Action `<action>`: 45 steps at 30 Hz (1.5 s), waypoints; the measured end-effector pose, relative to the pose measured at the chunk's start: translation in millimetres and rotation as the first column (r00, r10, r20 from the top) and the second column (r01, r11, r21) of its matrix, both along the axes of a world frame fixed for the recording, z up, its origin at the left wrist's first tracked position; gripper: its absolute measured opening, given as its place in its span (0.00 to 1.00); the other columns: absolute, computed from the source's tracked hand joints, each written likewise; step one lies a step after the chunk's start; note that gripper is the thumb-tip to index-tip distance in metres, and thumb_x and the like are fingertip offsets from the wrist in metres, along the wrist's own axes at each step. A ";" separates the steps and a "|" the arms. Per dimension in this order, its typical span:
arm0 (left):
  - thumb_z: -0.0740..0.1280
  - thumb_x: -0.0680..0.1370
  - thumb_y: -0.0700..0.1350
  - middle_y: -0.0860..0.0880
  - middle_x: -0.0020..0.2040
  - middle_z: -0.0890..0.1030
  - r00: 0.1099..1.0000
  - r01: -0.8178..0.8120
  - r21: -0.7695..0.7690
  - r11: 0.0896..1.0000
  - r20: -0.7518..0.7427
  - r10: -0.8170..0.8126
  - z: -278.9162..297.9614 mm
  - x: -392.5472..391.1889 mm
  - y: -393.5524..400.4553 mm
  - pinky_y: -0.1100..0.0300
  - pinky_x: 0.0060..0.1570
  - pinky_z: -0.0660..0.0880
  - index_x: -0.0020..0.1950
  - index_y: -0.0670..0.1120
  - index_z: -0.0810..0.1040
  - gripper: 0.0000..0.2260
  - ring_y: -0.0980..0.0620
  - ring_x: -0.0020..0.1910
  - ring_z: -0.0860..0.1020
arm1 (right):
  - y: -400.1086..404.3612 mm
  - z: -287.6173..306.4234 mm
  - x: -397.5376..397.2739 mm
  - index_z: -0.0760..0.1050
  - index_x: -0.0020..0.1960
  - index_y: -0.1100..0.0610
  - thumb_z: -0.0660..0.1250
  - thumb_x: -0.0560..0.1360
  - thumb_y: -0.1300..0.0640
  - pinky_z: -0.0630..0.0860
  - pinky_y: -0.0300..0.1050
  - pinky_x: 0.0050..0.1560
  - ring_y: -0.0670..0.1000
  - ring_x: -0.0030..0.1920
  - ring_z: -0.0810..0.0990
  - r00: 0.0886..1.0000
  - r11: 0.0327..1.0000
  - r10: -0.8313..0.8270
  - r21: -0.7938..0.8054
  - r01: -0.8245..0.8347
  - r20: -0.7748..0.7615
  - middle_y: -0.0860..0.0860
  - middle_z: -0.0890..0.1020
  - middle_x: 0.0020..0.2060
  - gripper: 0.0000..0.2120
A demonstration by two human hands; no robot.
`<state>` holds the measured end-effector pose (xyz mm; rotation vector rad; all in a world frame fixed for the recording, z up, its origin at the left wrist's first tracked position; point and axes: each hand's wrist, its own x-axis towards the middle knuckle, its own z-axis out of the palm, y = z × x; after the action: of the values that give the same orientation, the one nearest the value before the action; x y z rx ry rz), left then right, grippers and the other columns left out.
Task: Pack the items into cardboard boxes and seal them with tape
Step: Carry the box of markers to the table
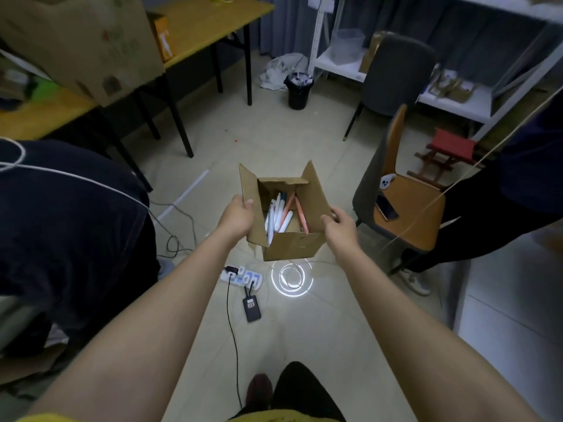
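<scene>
Holding box [285, 220] aloft: left hand [238, 217], right hand [340, 227] gripping opposite walls. Light, stiff; pens [278, 215] rattling inside, flaps open.

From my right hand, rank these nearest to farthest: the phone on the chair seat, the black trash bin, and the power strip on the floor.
From the right hand:
1. Phone, just to its right on the orange chair seat.
2. Power strip, on the floor below and to the left.
3. Black trash bin, far back by the white shelf.
</scene>
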<state>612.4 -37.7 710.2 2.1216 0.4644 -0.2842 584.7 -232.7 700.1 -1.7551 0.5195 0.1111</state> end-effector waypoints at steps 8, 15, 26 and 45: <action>0.51 0.84 0.52 0.42 0.70 0.69 0.998 -0.046 -0.131 0.990 0.036 0.051 10.1 72.0 -15.2 0.48 0.65 0.69 0.75 0.42 0.62 0.22 0.42 0.68 0.69 | -15.4 0.4 78.9 0.74 0.50 0.45 0.57 0.81 0.57 0.77 0.40 0.36 0.45 0.44 0.77 1.000 1.000 0.001 -0.019 -0.001 -0.006 0.43 0.77 0.41 0.10; 0.51 0.84 0.51 0.42 0.71 0.68 0.993 -0.110 -0.147 0.983 0.023 0.114 11.1 148.3 -50.2 0.51 0.61 0.69 0.75 0.42 0.61 0.21 0.43 0.67 0.69 | -48.5 1.6 167.7 0.75 0.44 0.47 0.57 0.80 0.58 0.71 0.32 0.30 0.43 0.39 0.77 0.996 0.996 0.088 -0.016 -0.089 -0.032 0.43 0.79 0.38 0.12; 0.53 0.84 0.50 0.42 0.72 0.67 0.975 -0.216 -0.238 0.947 -0.004 0.221 25.6 284.0 -36.0 0.44 0.64 0.71 0.75 0.43 0.60 0.21 0.41 0.68 0.69 | -27.0 24.5 324.0 0.73 0.58 0.47 0.54 0.83 0.57 0.75 0.41 0.45 0.49 0.50 0.78 0.991 0.993 0.121 -0.003 -0.121 0.048 0.45 0.78 0.48 0.12; 0.56 0.83 0.50 0.44 0.67 0.73 0.989 -0.120 -0.290 0.949 0.047 0.140 55.6 511.1 -30.0 0.53 0.48 0.77 0.74 0.46 0.61 0.20 0.45 0.58 0.77 | -12.2 49.9 554.0 0.69 0.71 0.53 0.55 0.83 0.57 0.72 0.49 0.65 0.53 0.63 0.74 0.988 0.999 -0.037 0.005 0.037 0.151 0.51 0.76 0.64 0.18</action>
<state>1123.5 -67.7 765.9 1.8035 0.4905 -0.1909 1138.7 -244.9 750.0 -1.7351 0.4404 -0.0478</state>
